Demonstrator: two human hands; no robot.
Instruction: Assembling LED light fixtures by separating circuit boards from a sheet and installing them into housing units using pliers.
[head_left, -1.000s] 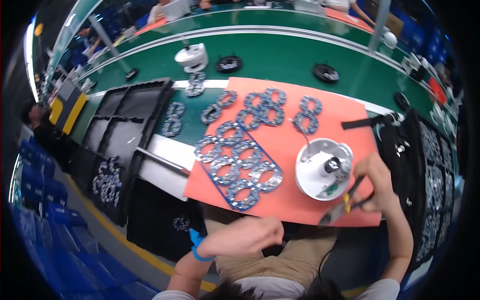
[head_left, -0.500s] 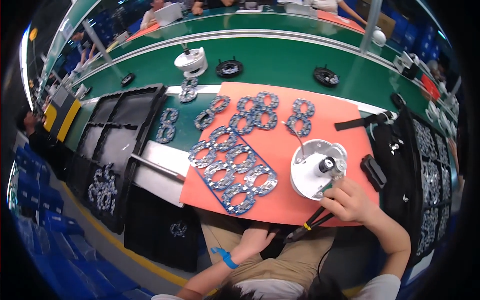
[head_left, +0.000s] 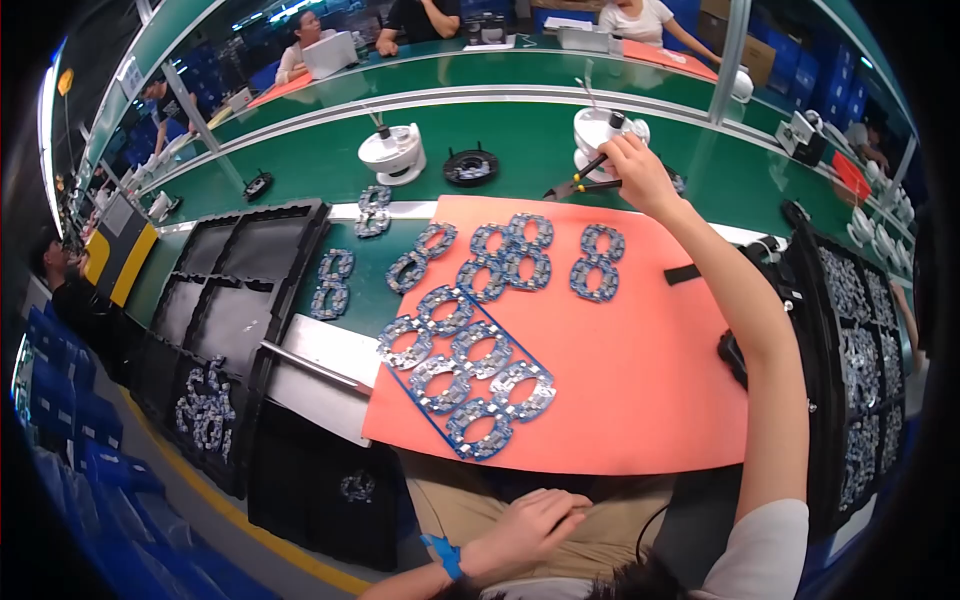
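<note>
Reaching far out over the green belt, my right hand (head_left: 645, 175) is closed round black pliers with yellow bands (head_left: 572, 189), their jaws pointing left. Its fingertips are at a white round housing (head_left: 592, 130) that stands on the belt with wires sticking up; whether they also grip it is hard to tell. My left hand (head_left: 540, 522) lies over my lap, holding nothing, fingers stretched out. On the orange mat (head_left: 630, 390) lies a panel of blue ring-shaped circuit boards (head_left: 482, 350). Several figure-eight boards (head_left: 598, 262) lie beyond it.
Another white housing (head_left: 392, 153) and a black round base (head_left: 470, 167) sit on the belt. A black divided tray (head_left: 225, 300) is at the left; a tray full of boards (head_left: 860, 350) is at the right. People sit across the belt.
My right hand has moved from the mat out to the belt with the pliers, and the white housing has gone from mat to belt. My left hand has shifted slightly right.
</note>
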